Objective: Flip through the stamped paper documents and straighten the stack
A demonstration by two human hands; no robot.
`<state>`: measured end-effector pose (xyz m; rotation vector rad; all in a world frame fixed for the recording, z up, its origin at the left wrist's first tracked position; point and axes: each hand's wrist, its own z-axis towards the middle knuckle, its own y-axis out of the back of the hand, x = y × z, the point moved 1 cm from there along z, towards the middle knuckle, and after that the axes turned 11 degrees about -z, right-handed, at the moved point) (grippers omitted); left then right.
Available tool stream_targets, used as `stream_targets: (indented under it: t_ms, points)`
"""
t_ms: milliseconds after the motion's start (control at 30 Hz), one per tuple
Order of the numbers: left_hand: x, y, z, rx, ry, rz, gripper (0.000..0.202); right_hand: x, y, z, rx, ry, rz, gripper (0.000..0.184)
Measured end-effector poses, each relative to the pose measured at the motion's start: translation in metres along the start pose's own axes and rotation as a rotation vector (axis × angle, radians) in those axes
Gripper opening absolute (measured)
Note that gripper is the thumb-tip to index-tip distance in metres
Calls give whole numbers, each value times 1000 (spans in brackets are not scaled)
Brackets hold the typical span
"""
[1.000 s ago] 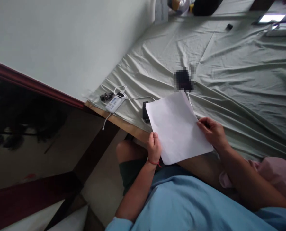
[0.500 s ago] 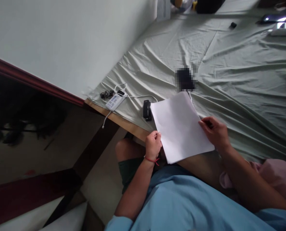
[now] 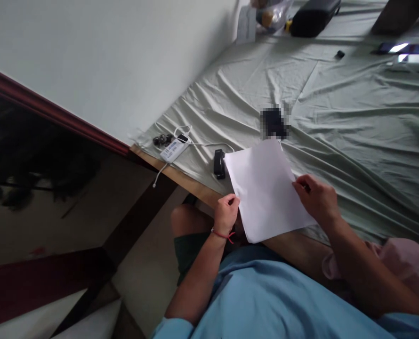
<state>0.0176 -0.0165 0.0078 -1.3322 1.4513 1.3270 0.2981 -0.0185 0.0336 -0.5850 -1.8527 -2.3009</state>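
1. White paper (image 3: pixel 266 188) is held flat between both hands, low over the near edge of the bed (image 3: pixel 354 122); its lower corner overhangs the person's lap, and its far corner reaches toward a blurred dark thing (image 3: pixel 275 123) on the sheet.
2. Seen from the head camera, the paper's long axis is judged to run from that far corner down and right to the near one, tilted clockwise from the bed edge; the sheet is blank, so no top or bottom can be told.
3. The paper's left long edge is pinched by the left hand (image 3: pixel 226 214), thumb and curled fingers pressed together on it; a red thread is worn at that wrist.
4. The right long edge is pinched by the right hand (image 3: pixel 317 198), thumb on top, the fingers folded under and hidden; the paper lies between the hands, so neither is nearer; both are touching it.
5. Just left of the paper's far-left corner a small black device (image 3: pixel 219 164) lies on the sheet, apart from the paper; farther left a white power bank (image 3: pixel 174 149) with a white cable (image 3: pixel 209 144) is set near the bed's corner, beside dark earbuds (image 3: pixel 162 139).
6. Well apart, at the far side of the bed, a black case (image 3: pixel 313 18) and two lit phones (image 3: pixel 403 52) are seen.
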Motion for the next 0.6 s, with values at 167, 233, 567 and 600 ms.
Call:
stream_targets:
  t_ms: [167, 233, 567, 600]
  points:
    - [1, 1, 4, -2, 32, 11, 27, 12, 17, 3, 26, 96, -172, 36]
    - [0, 2, 4, 9, 36, 9, 27, 21, 29, 7, 146, 151, -149, 41]
    - [-10, 8, 4, -4, 13, -31, 25, 140, 72, 12, 449, 524, 268, 41]
    - [-15, 18, 1, -23, -11, -23, 26, 156, 70, 9, 482, 546, 287, 37]
